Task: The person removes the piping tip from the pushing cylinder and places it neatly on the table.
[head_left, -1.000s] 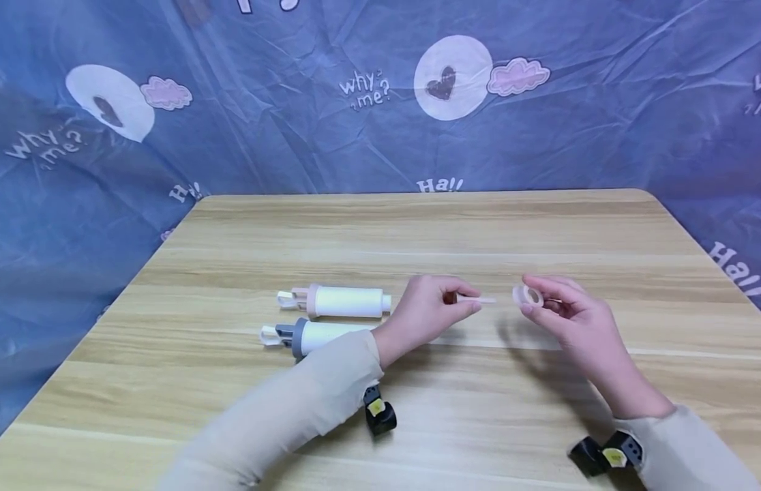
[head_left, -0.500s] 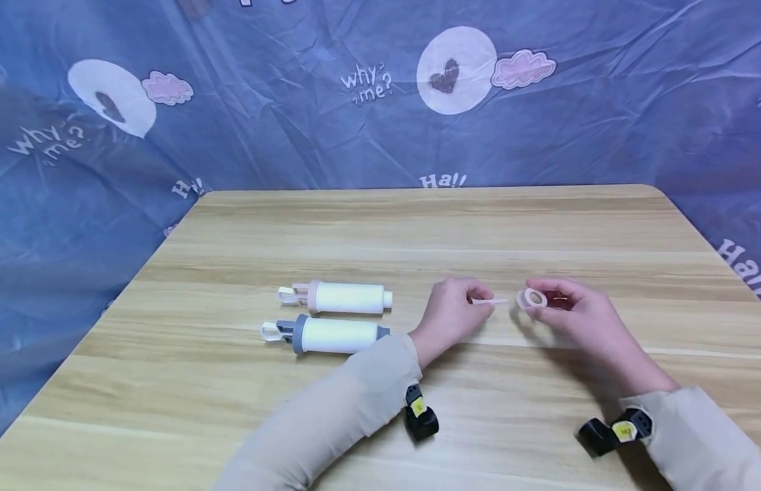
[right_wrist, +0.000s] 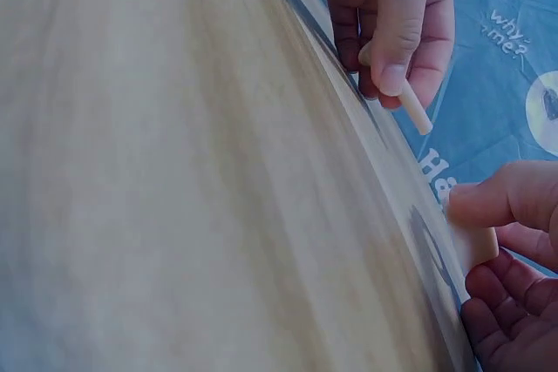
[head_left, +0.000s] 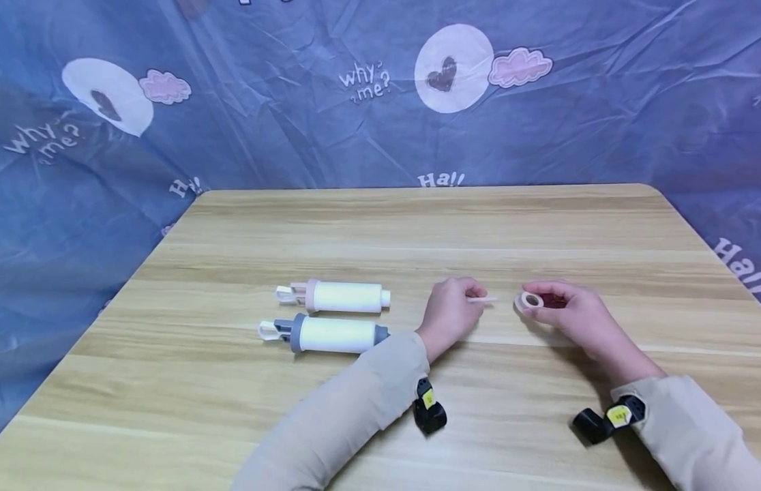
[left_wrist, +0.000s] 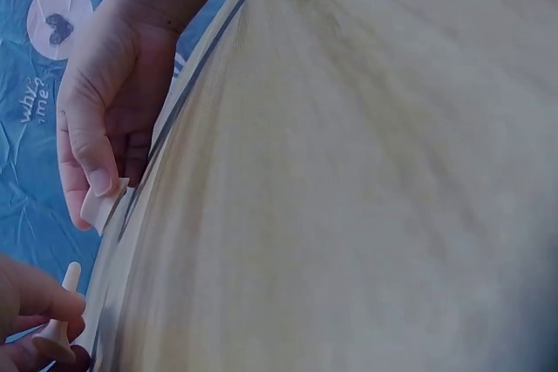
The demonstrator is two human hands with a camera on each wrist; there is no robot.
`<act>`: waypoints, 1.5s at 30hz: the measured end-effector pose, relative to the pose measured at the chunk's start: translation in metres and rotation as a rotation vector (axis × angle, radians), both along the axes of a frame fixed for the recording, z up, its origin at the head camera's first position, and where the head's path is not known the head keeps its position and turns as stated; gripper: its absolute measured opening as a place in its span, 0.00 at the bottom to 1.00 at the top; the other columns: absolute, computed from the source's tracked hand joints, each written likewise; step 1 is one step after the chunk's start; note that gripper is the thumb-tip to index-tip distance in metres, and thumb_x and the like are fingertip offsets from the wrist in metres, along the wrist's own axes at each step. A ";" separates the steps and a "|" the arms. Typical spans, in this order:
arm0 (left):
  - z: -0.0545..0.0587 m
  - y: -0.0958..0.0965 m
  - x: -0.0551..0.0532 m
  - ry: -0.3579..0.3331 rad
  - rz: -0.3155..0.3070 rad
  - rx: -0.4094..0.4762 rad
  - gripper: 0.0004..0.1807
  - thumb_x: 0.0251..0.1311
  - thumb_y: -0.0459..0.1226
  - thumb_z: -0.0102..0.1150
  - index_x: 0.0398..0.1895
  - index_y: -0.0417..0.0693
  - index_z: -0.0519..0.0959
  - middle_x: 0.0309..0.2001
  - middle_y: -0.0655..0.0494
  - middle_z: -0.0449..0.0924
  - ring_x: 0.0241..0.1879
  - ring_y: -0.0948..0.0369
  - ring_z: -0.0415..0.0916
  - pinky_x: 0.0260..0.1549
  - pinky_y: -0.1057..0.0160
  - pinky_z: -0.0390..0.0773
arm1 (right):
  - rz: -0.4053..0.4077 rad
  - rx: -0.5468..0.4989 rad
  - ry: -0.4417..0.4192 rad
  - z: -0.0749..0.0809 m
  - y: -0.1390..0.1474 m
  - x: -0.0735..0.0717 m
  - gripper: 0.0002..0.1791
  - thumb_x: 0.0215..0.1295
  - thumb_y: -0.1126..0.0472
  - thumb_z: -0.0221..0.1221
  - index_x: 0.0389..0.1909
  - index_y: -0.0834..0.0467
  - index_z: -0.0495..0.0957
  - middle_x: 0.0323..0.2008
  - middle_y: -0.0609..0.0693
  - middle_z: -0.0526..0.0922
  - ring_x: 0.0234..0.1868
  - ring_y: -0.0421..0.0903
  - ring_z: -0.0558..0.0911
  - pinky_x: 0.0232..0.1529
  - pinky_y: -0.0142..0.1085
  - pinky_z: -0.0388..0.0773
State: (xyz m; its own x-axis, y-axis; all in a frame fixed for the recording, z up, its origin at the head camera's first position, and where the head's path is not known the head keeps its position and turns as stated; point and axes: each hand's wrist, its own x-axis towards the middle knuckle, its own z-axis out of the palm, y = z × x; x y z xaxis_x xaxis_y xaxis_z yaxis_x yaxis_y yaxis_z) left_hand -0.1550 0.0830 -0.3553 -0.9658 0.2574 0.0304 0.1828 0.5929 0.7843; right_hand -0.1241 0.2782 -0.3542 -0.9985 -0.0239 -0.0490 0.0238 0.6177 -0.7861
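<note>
Near the middle of the table, my left hand [head_left: 451, 310] pinches a small pale peg [head_left: 483, 299]. In the left wrist view, the peg [left_wrist: 71, 276] shows a thin stem and a flared base between the fingers. To its right, my right hand [head_left: 571, 314] holds a short pale ring [head_left: 519, 304] between thumb and fingers, its round hole partly facing the head camera. A small gap separates the stem's tip from the ring. In the right wrist view, the thumb lies over part of the ring [right_wrist: 478, 246].
Left of my hands, two white cylinders lie side by side on the wooden table [head_left: 172, 382]: one with a pink collar [head_left: 350, 297], one with grey ends [head_left: 334, 335]. My left sleeve passes close to the grey-ended one. A blue printed cloth [head_left: 264, 102] hangs behind.
My left hand has moved right, uncovering more of the grey-ended cylinder. The peg's tip came nearer the ring, then drew back slightly. The ring has turned a little in my right hand.
</note>
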 end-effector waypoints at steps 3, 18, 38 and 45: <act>-0.002 0.000 0.000 0.039 -0.002 -0.038 0.09 0.51 0.27 0.60 0.30 0.50 0.84 0.29 0.62 0.82 0.29 0.70 0.73 0.32 0.75 0.72 | 0.003 0.009 -0.009 -0.001 -0.001 -0.001 0.28 0.54 0.58 0.66 0.55 0.66 0.73 0.46 0.60 0.77 0.36 0.31 0.72 0.34 0.23 0.72; -0.005 -0.001 -0.002 0.111 -0.015 -0.082 0.07 0.52 0.28 0.59 0.28 0.48 0.84 0.29 0.61 0.82 0.31 0.67 0.74 0.33 0.75 0.72 | 0.006 0.024 -0.016 -0.004 -0.002 -0.004 0.30 0.53 0.57 0.67 0.55 0.66 0.73 0.42 0.56 0.77 0.34 0.32 0.72 0.33 0.24 0.72; 0.002 -0.007 0.003 0.156 -0.118 -0.158 0.18 0.50 0.32 0.63 0.46 0.54 0.81 0.53 0.61 0.77 0.54 0.64 0.71 0.57 0.66 0.66 | 0.035 0.016 -0.118 0.010 -0.010 -0.005 0.38 0.58 0.46 0.61 0.63 0.65 0.64 0.57 0.64 0.71 0.52 0.47 0.71 0.41 0.22 0.68; 0.032 -0.023 0.008 0.121 -0.212 -0.014 0.21 0.53 0.34 0.64 0.52 0.54 0.77 0.57 0.59 0.73 0.53 0.63 0.71 0.55 0.67 0.69 | -0.004 -0.032 -0.102 0.023 -0.023 -0.003 0.36 0.62 0.47 0.57 0.65 0.62 0.62 0.62 0.65 0.65 0.60 0.61 0.64 0.48 0.38 0.69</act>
State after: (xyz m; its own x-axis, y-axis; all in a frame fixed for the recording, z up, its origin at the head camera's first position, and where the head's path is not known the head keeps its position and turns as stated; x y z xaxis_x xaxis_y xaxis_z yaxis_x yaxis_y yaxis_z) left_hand -0.1472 0.0605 -0.3231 -0.8796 0.4552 0.1379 0.3966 0.5419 0.7410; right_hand -0.1271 0.2548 -0.3314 -0.9885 -0.0231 -0.1495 0.1071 0.5916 -0.7991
